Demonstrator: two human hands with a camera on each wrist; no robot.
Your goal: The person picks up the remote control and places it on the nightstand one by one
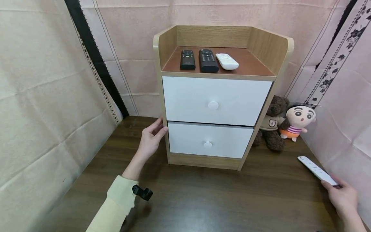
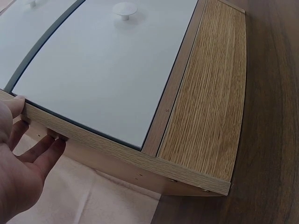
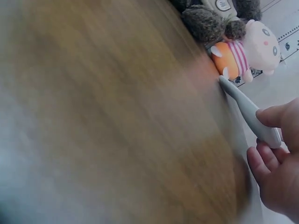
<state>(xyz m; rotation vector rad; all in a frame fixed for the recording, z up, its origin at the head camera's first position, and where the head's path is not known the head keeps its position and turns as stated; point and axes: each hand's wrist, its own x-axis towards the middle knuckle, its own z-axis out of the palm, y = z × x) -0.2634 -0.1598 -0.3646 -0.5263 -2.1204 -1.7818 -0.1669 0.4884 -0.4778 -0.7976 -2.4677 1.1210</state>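
A small wooden cabinet with two white drawers stands in front of me. My left hand holds its left edge, thumb on the front edge and fingers against the outer side panel, beside the lower drawer. In the left wrist view, the left hand shows bent fingers on that panel. Off to the right, my right hand pinches a long white remote control by its near end. Seen from the right wrist, the remote is edge-on between thumb and fingers.
On the cabinet's brown top lie two black remotes and a white one. A brown teddy bear and a cartoon doll sit right of the cabinet. Pale cloth bounds the dark wooden table.
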